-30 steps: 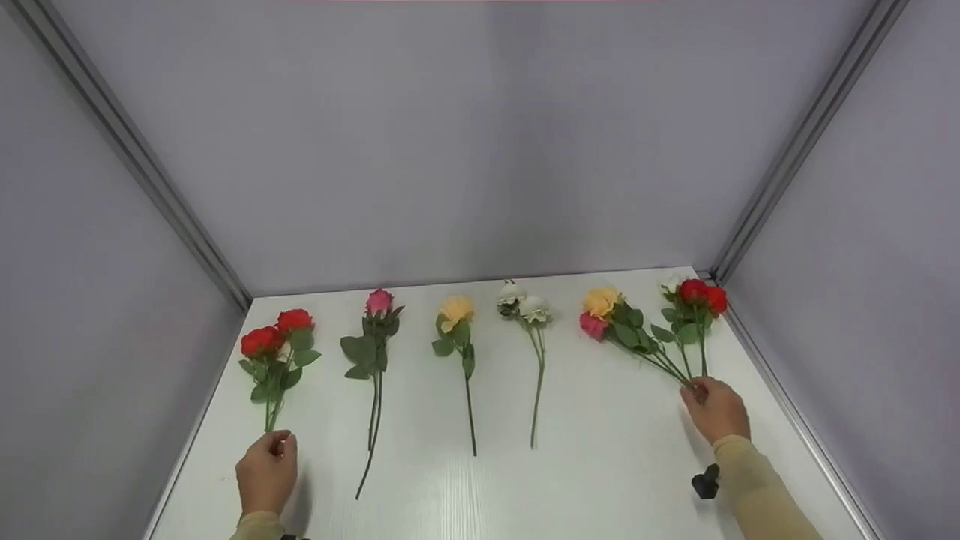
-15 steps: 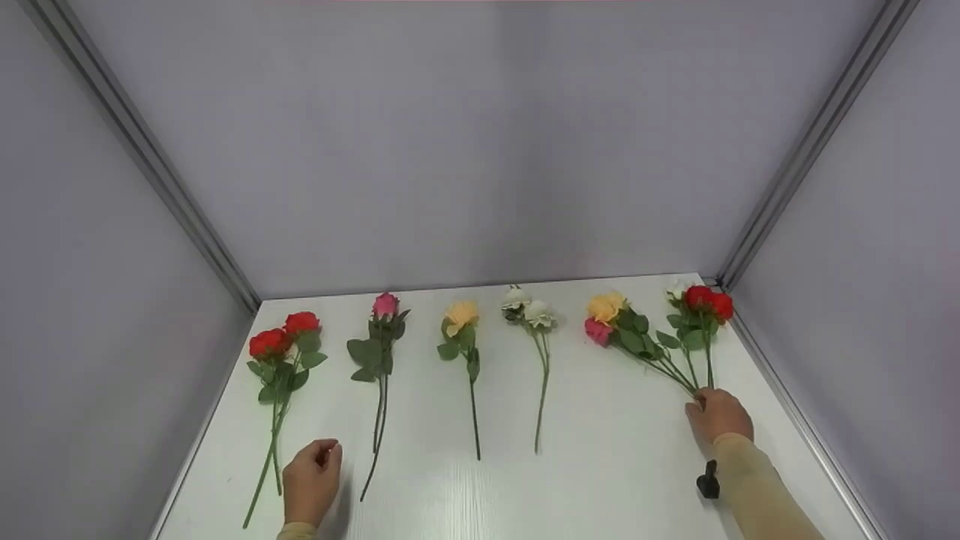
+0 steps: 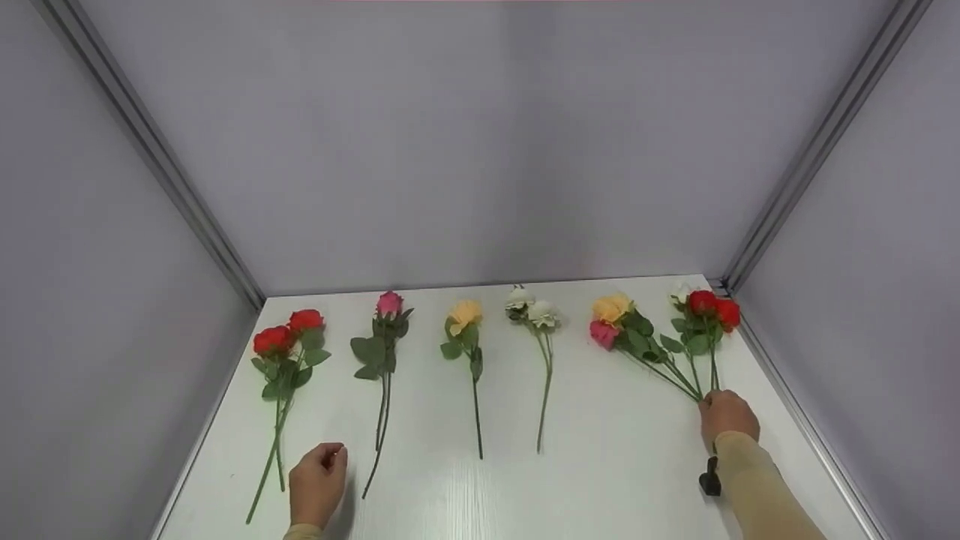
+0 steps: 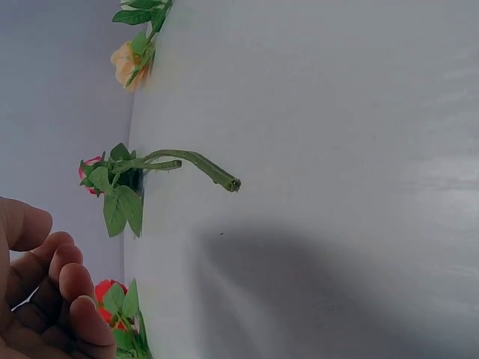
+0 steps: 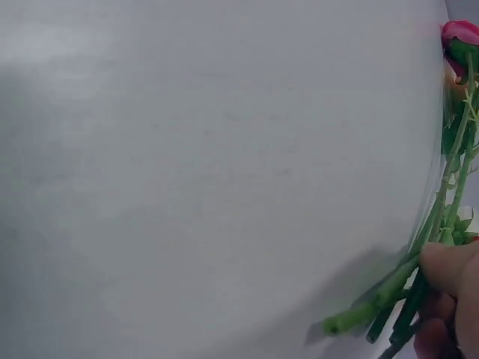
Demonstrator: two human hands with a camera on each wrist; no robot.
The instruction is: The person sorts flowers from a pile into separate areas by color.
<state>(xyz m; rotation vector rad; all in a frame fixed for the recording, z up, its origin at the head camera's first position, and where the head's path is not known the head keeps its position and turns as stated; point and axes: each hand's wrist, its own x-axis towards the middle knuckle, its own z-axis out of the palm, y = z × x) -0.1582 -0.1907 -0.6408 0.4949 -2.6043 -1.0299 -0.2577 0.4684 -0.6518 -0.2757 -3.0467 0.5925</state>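
My right hand [image 3: 729,418] grips the stems [image 5: 415,280] of a mixed bunch at the right of the table. Its blooms fan out: a yellow flower [image 3: 611,306], a pink rose [image 3: 604,334], red roses [image 3: 703,302] and a white flower [image 3: 681,292] partly hidden behind them. My left hand [image 3: 318,486] hovers over the table with fingers loosely curled and nothing in them. To its left lie two red roses [image 3: 274,341] with crossed stems. A pink rose [image 3: 389,303] with dark leaves lies just to its right, its stem ends near the hand.
A yellow flower [image 3: 465,313] and a pair of white flowers [image 3: 542,313] lie in the middle of the white table [image 3: 615,465]. Grey panels [image 3: 480,150] enclose the table at the back and both sides.
My left hand has left the red roses' stems and moved right; those stems now lie in full view. The right hand keeps its grip on the bunch, nearly in place.
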